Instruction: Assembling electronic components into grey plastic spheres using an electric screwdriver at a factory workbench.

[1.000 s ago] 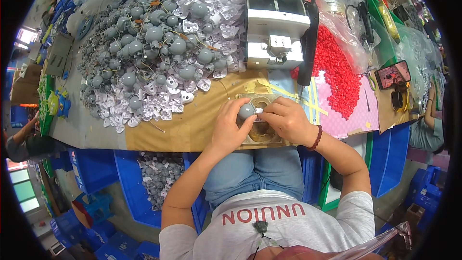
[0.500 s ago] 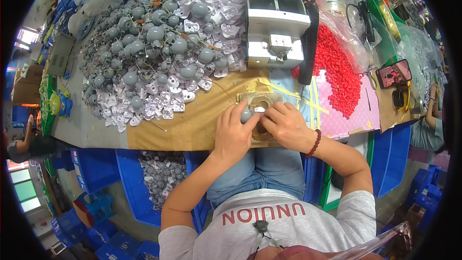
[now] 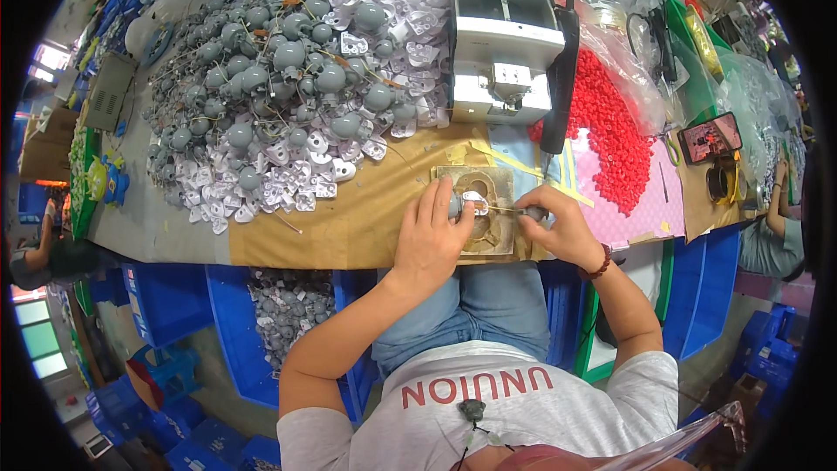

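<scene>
My left hand (image 3: 433,231) is closed around a grey ball-shaped part (image 3: 455,203), thumb against a small white plastic piece (image 3: 475,200) at its side. Both sit over the left of a worn tan fixture block (image 3: 499,240) with rounded hollows. My right hand (image 3: 562,228), just right of the block, pinches a rounded grey end (image 3: 534,212). A thin straight line, a wire or a slim shaft, runs from there to the white piece; which one, I cannot tell. My fingers hide part of the grey ball.
Grey ball parts (image 3: 289,55) and white plastic pieces (image 3: 288,179) are heaped at the left. A white and silver machine (image 3: 503,44) stands ahead, with a black upright tool (image 3: 561,78) beside it. Red parts (image 3: 615,148) lie at the right, near a phone (image 3: 711,137).
My right hand has moved right, away from the left, and a thin line with a grey end now shows in its fingers. The left hand stays at the block with the grey ball.
</scene>
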Demonstrator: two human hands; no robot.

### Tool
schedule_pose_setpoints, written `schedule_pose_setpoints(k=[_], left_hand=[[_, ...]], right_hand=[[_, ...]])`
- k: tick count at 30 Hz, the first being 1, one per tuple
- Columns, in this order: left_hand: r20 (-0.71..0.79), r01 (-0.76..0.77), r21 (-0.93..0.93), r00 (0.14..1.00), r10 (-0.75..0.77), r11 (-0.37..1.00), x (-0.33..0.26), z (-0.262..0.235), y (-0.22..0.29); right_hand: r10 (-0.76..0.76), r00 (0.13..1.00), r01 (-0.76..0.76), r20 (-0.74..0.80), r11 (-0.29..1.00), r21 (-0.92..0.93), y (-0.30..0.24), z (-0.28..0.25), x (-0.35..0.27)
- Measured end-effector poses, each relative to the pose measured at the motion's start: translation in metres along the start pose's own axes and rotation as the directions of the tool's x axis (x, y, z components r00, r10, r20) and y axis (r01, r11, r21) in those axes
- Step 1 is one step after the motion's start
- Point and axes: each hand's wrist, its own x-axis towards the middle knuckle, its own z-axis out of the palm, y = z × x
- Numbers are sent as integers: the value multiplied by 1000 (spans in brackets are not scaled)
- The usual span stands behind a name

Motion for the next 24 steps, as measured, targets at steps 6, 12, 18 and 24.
schedule_pose_setpoints(k=[6, 12, 18, 24], left_hand=[[-17, -44, -16, 999, 44, 999, 3, 4, -3], [-52, -55, -58, 997, 52, 997, 1, 6, -7], [-59, -62, -56, 997, 59, 996, 2, 7, -8], [-70, -59, -57, 996, 55, 997, 4, 6, -8]], right_hand=[[218, 976, -177, 25, 715, 676, 14, -1, 0], [252, 965, -149, 68, 320, 936, 5, 9, 18], [145, 982, -159, 120, 302, 940, 16, 19, 30], [33, 972, -230, 232, 320, 919, -15, 12, 43]])
